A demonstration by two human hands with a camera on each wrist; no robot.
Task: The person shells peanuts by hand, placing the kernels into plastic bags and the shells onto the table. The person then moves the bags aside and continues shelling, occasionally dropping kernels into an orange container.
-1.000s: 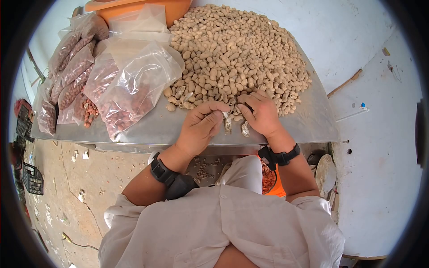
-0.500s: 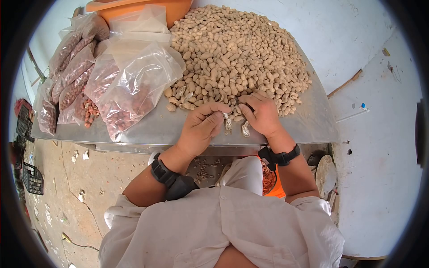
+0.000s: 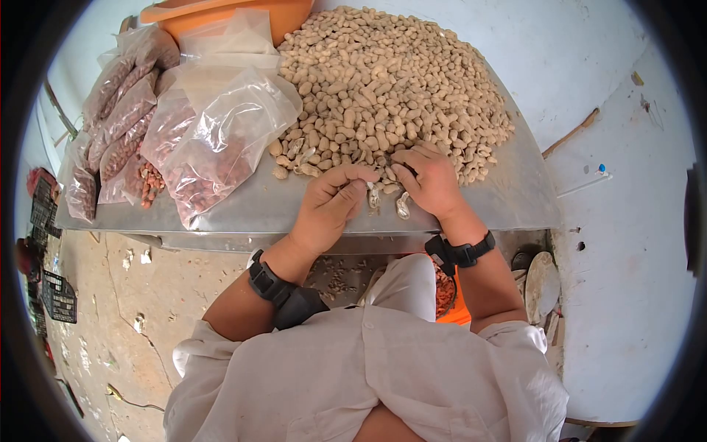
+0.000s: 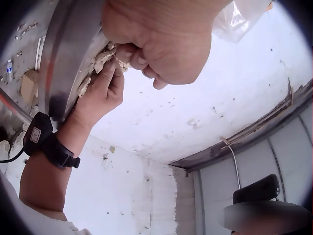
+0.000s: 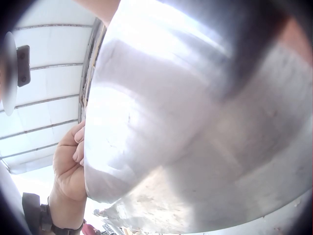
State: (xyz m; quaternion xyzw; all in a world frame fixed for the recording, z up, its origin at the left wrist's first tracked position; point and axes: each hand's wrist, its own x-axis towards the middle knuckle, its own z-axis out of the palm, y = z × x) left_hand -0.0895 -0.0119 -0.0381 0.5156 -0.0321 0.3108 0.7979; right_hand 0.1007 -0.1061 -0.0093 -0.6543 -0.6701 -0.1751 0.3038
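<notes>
At the front of a big heap of unshelled peanuts (image 3: 390,88), both hands meet with their fingertips close together. My left hand (image 3: 328,210) has its fingers curled, thumb against forefinger, pinching a peanut that the fingers mostly hide. From the other side my right hand (image 3: 433,184) bends its fingers and thumb around the same spot, right at the heap's edge. Pale opened peanut shells (image 3: 403,206) lie on the metal tabletop just below the fingertips. In the left wrist view the right hand (image 4: 100,98) reaches in beside shells (image 4: 102,59) at the table edge.
Clear plastic bags (image 3: 213,158) of reddish shelled peanuts cover the left of the metal table (image 3: 515,206). Behind them is an orange basin (image 3: 228,18). Under the table, an orange container (image 3: 455,313) holds reddish kernels. A wall stands at the right.
The head view has shifted slightly. Both hands keep nearly the same place and pose at the front of the heap, with only slight finger movement.
</notes>
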